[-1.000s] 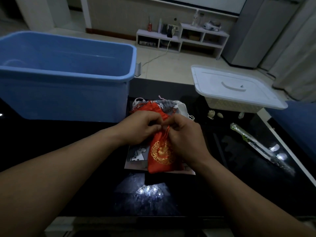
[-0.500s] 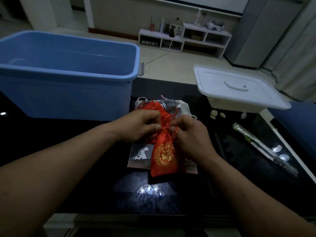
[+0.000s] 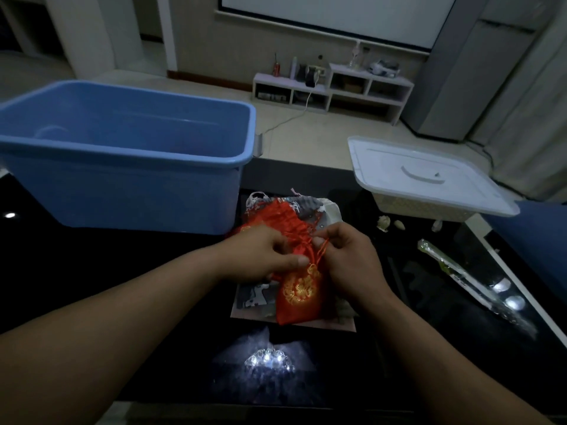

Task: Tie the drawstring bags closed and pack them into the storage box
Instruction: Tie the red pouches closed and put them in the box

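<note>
At the near middle of the dark table (image 3: pixel 122 271), a red drawstring bag (image 3: pixel 302 289) with gold embroidery lies on a flat pile of other bags (image 3: pixel 310 207). Its bottom points toward the person and its gathered neck points away. The left hand (image 3: pixel 264 256) comes in from the left and holds the bunched neck with curled fingers and a pressed thumb. The right hand (image 3: pixel 349 259), fingers curled tight, pinches the thin red cord (image 3: pixel 320 251) just right of the neck. Both hands sit close together over the neck, with loops of cord showing between them. I cannot tell whether a knot has formed under the fingers.

Judging by this, the tying step is in hand on this one bag and packing has not begun for it. The next move likely calls for drawing the cord ends apart until the neck cinches. The bag would then be lifted far and left over the rim of the blue storage box (image 3: pixel 122 154), which stands open just beside the pile. No bag shows in the part of its inside that is visible. The loose bags underneath could shift or snag as the red one is lifted.

Far right sits a white lidded basket (image 3: pixel 429 176), with small pale objects (image 3: pixel 383 223) on the table just in front of it. A long plastic-wrapped item (image 3: pixel 454 268) lies on the table's right side.
</note>
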A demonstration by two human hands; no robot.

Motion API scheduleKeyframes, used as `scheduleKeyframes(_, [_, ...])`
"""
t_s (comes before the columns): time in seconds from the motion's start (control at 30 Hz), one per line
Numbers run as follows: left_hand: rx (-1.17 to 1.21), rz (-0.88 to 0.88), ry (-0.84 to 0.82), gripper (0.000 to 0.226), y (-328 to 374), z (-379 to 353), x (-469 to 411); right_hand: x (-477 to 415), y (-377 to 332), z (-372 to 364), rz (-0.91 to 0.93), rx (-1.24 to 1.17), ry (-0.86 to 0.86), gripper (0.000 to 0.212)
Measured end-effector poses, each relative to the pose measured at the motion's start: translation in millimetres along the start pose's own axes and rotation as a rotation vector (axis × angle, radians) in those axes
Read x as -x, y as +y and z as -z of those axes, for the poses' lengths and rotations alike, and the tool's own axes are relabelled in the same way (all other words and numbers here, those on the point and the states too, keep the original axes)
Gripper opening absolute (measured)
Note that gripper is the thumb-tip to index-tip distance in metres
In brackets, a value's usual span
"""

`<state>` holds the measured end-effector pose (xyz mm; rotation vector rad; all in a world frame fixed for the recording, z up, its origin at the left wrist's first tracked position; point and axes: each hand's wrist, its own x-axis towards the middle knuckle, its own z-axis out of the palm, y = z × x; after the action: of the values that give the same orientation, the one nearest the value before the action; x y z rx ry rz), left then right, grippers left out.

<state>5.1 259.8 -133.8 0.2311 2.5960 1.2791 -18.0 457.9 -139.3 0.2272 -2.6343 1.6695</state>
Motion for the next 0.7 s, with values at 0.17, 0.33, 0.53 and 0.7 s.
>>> scheduleKeyframes(0.17, [0.287, -0.014, 0.123, 0.021, 4.0, 8.7, 6.3, 4.1, -15.9, 3.1, -0.068, -0.267, -0.117, 0.013])
scheduleKeyframes(0.33, [0.442, -0.150, 0.314, 0.015, 17.6, 47.8, 33.5, 7.0, -54.4, -0.8, -0.085, -0.418, -0.389, 0.018])
scheduleKeyframes(0.53, [0.705, -0.290, 0.813, 0.015, 29.5, 122.1, 59.4, -57.9, -158.3, -51.1, 0.020, -0.401, -0.285, 0.015])
scheduleKeyframes(0.7, [0.367, -0.152, 1.226, 0.026, 6.4, 156.3, 64.4, -109.9, -223.8, -109.0, -0.059, -0.283, -0.323, 0.010])
